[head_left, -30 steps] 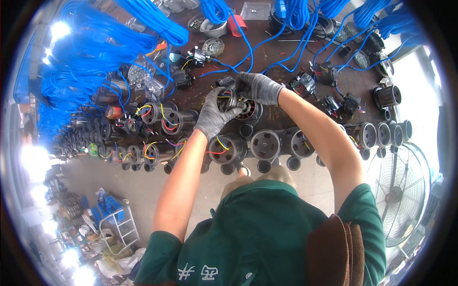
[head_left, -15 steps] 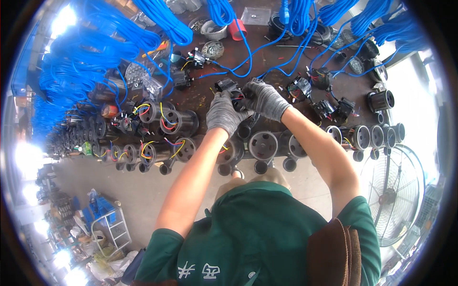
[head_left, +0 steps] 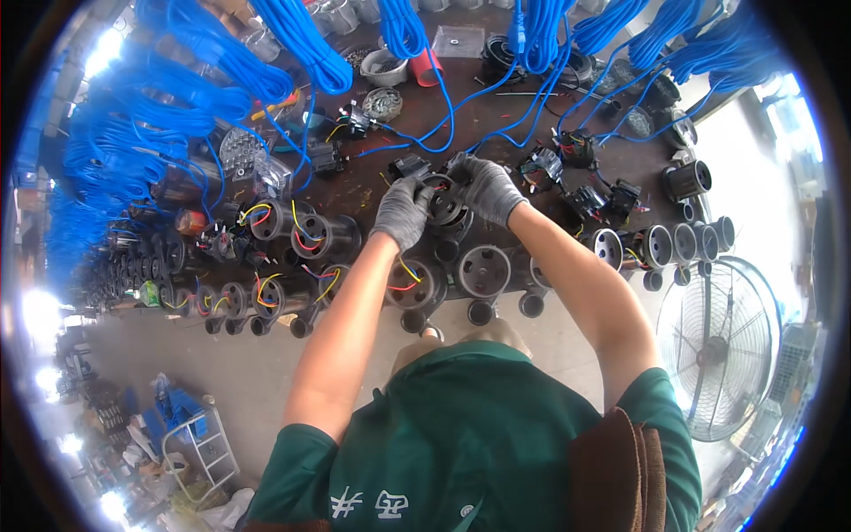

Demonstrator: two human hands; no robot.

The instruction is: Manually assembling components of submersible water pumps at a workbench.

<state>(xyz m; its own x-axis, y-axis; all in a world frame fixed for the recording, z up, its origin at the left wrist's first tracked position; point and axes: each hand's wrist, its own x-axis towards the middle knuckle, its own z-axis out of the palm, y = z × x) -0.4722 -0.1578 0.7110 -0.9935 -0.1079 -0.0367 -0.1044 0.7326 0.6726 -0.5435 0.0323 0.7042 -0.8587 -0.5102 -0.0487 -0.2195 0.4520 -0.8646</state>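
The left hand (head_left: 402, 215) has its gloved fingers bent in on the left side of a black round housing (head_left: 446, 207), gripping it by the rim. The right hand (head_left: 490, 191) touches the same housing at its upper right, fingers curled over; their tips are hidden, so how tightly that grip is closed cannot be told. The housing sits between the two hands above the brown table (head_left: 492, 115), its disc-like face with openings turned up toward the person.

Half a second earlier the hands cover most of that face; now they stand a little farther apart and it shows plainly. One second earlier, copper-coloured windings are visible at this spot; now the black face is there.

Both wrists are roughly straight, the backs of the grey gloves upward. The left forearm slants up and inward, nearly straight from the elbow, while the right elbow bends outward and its forearm angles in.

Just beyond the left hand lies a black boxy part (head_left: 409, 166). Nearer the person, a black cylinder (head_left: 484, 270) stands in a row along the table's edge. Farther out are blue cable coils (head_left: 310, 49), a white bowl (head_left: 384, 68) beside a red cup (head_left: 426, 68), and, on the right, a large fan (head_left: 720, 350).
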